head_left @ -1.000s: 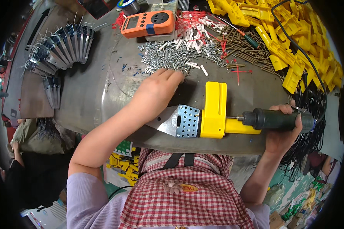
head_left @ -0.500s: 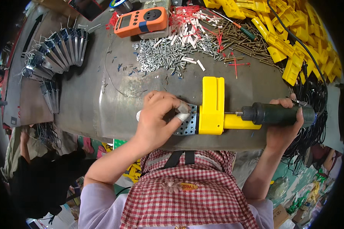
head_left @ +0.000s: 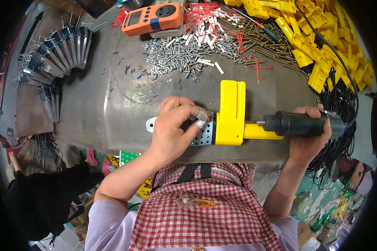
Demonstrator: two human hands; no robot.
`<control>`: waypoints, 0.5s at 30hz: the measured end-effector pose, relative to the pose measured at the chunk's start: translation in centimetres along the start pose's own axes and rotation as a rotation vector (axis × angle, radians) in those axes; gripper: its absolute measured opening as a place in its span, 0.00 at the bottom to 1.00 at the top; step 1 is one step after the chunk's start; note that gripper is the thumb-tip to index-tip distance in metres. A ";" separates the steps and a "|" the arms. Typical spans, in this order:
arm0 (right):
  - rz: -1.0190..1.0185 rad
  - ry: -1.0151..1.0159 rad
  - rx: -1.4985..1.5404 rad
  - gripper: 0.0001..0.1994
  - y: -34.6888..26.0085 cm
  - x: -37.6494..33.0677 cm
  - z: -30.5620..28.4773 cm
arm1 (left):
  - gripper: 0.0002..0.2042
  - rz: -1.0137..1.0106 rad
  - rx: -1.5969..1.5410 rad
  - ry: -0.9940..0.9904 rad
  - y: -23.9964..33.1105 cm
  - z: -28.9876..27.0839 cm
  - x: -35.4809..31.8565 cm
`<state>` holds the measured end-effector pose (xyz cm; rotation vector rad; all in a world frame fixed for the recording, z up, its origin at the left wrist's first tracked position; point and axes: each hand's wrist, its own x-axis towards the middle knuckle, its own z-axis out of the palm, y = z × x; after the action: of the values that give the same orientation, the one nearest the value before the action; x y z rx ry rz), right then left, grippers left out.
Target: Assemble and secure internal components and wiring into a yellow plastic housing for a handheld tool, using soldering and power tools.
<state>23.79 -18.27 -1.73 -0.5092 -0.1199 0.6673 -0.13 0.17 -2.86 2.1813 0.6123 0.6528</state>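
Note:
A yellow plastic housing (head_left: pixel 231 113) lies on the workbench with a perforated metal plate (head_left: pixel 203 136) against its left side. My left hand (head_left: pixel 178 121) is over the plate, thumb and forefinger pinched together close to the housing. White wrapping covers these two fingertips; anything between them is hidden. My right hand (head_left: pixel 310 144) grips a dark electric screwdriver (head_left: pixel 303 124), held level and pointing left. Its thin bit (head_left: pixel 251 122) reaches the right side of the housing, above a yellow arm that sticks out to the right.
Bolts and nuts (head_left: pixel 176 56), red and white bits and long brass screws (head_left: pixel 259 46) lie beyond my hands. An orange multimeter (head_left: pixel 153 19) is behind them. Yellow parts (head_left: pixel 322 54) pile up at far right, near black cables (head_left: pixel 329 154). Metal-armed pieces (head_left: pixel 58 50) stand left. A person in black (head_left: pixel 50 196) is at lower left.
The view has shifted slightly, so the bench items appear a little further left and up. My left fingers stay pinched at the plate, and the screwdriver keeps its place against the housing.

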 end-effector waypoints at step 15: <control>-0.008 0.051 -0.276 0.19 -0.1 -0.1 0.9 | 0.14 0.143 -0.038 -0.063 0.0 -0.6 0.6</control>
<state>23.53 -18.02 -0.94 -0.7899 -0.1674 0.6330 -0.08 0.86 -2.37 2.2150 0.4108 0.6626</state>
